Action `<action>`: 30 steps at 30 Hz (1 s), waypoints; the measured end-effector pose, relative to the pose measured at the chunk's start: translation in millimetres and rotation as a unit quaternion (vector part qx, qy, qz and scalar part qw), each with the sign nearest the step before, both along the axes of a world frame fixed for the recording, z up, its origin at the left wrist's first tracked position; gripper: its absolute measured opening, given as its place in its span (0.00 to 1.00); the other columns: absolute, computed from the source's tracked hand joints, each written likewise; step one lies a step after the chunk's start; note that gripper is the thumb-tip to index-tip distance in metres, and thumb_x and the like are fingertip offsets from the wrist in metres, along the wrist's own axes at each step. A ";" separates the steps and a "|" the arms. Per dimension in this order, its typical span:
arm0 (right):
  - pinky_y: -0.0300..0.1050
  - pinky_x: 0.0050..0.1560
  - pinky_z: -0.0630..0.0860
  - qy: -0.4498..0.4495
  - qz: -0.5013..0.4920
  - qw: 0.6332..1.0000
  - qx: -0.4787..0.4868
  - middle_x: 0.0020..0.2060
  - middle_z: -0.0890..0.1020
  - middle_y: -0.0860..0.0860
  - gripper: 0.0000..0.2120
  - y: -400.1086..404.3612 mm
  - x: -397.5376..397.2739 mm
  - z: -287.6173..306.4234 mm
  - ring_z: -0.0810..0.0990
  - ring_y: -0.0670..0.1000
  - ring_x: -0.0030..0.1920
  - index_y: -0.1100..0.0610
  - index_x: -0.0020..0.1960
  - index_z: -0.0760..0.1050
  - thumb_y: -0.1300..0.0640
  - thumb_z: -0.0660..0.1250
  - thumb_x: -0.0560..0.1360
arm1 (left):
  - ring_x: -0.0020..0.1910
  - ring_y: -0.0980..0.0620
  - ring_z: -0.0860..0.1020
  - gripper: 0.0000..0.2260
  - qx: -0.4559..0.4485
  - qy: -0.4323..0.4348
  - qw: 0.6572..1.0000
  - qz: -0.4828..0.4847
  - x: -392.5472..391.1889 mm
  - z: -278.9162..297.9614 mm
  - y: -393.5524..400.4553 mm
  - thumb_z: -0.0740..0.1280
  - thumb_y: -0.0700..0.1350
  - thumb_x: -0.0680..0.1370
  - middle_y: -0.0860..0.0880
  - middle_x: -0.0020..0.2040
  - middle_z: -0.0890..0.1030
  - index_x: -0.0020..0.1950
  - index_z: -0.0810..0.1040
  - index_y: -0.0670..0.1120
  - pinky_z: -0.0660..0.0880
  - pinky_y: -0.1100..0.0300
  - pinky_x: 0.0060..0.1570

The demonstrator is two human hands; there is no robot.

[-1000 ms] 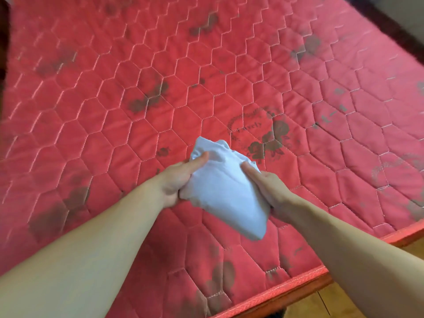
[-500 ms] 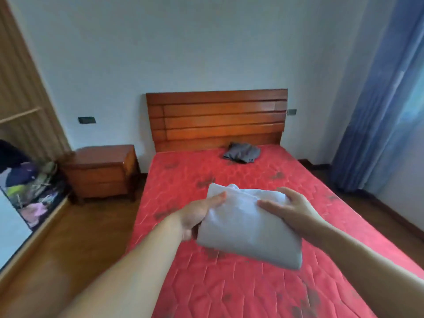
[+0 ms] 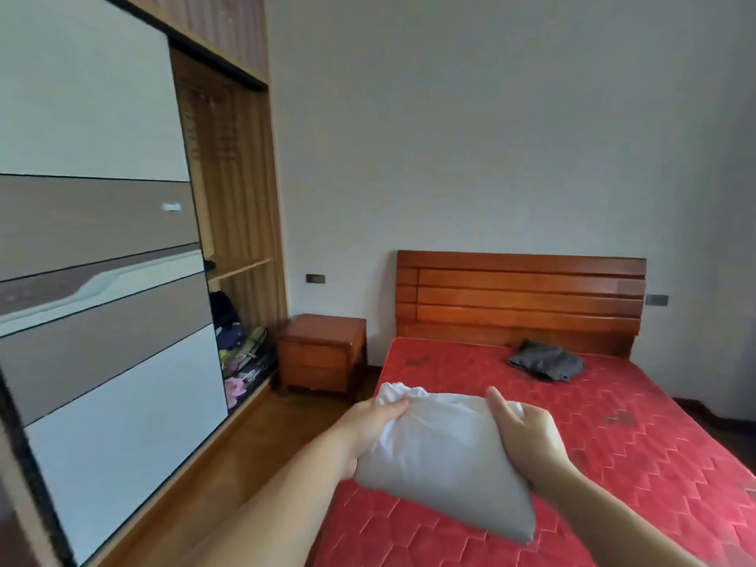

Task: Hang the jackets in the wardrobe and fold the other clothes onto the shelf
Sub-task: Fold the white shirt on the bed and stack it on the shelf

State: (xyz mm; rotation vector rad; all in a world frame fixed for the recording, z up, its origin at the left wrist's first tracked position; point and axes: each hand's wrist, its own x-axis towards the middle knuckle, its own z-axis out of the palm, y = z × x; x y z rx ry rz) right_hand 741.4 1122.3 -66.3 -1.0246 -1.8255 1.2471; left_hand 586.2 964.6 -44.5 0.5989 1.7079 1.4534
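The folded white cloth bundle (image 3: 442, 456) is up in the air, over the near left corner of the red quilted mattress (image 3: 613, 444). The left hand (image 3: 368, 427) grips its left edge, thumb on top and fingers tucked under. The right hand (image 3: 527, 431) holds the right side, with the thumb lying over the top and the fingers underneath.

The bundle looks light and very soft. It sags in the middle and its low corner droops at 5 o'clock. It will not break, but I think the folds could slip open if one side lets go. Holding it from both sides, or flat from below, seems best.

Half a second ago the view faced the wooden headboard (image 3: 519, 296) straight on. Now the view has turned left, so the tall wardrobe with the sliding grey and white door (image 3: 102, 300) fills the 9 o'clock side. Its open part shows a wooden shelf (image 3: 239, 268) and a pile of mixed coloured clothes (image 3: 237, 354) below. The crumpled dark grey garment (image 3: 546, 360) has stayed on the mattress at 2 o'clock. The hands hold the bundle the same way.
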 end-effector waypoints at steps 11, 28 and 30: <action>0.43 0.31 0.69 -0.004 0.158 0.987 -0.020 0.27 0.75 0.53 0.22 -162.7 -94.8 23.9 0.74 0.51 0.28 0.58 0.35 0.72 0.41 0.62 0.77 | 0.47 0.56 0.75 0.16 -0.067 0.217 0.951 0.211 -35.5 18.3 -193.3 0.56 0.62 0.80 0.54 0.48 0.76 0.57 0.74 0.55 0.71 0.57 0.49; 0.45 0.37 0.70 -0.030 0.318 0.947 -0.038 0.33 0.77 0.57 0.23 -442.7 -415.1 37.8 0.77 0.54 0.34 0.60 0.39 0.73 0.41 0.58 0.79 | 0.49 0.50 0.82 0.31 -0.037 0.126 0.928 0.347 -294.5 8.8 -503.3 0.58 0.75 0.60 0.52 0.50 0.83 0.50 0.80 0.56 0.78 0.51 0.55; 0.46 0.38 0.71 -0.032 0.304 0.951 -0.039 0.34 0.79 0.58 0.24 -438.3 -442.0 38.9 0.78 0.55 0.35 0.61 0.39 0.74 0.41 0.59 0.79 | 0.52 0.51 0.82 0.31 -0.016 0.079 0.948 0.309 -328.1 3.4 -501.2 0.60 0.76 0.65 0.53 0.53 0.84 0.57 0.80 0.58 0.78 0.50 0.57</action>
